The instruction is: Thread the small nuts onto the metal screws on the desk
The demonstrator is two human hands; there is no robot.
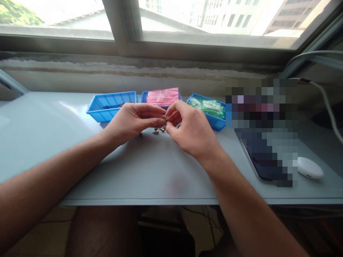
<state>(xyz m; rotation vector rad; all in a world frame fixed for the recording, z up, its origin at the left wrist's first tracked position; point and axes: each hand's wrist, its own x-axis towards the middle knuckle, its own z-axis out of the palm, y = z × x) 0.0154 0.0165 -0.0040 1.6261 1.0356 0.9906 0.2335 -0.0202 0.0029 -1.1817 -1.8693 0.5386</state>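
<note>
Evidently, left hand (134,119) and right hand (189,130) meet fingertip to fingertip, both pinching one small screw (165,119) just above the table (53,142) (spare screws (158,131) lie directly beneath), keeping it within easy reach.

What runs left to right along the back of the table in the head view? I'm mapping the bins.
Left bin with a few small parts → middle bin with pink bags → right bin with green bags → white mouse, nearer the front edge.

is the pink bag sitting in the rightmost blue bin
No, the pink bag lies on the middle blue bin; the rightmost blue bin holds green packets.
</note>
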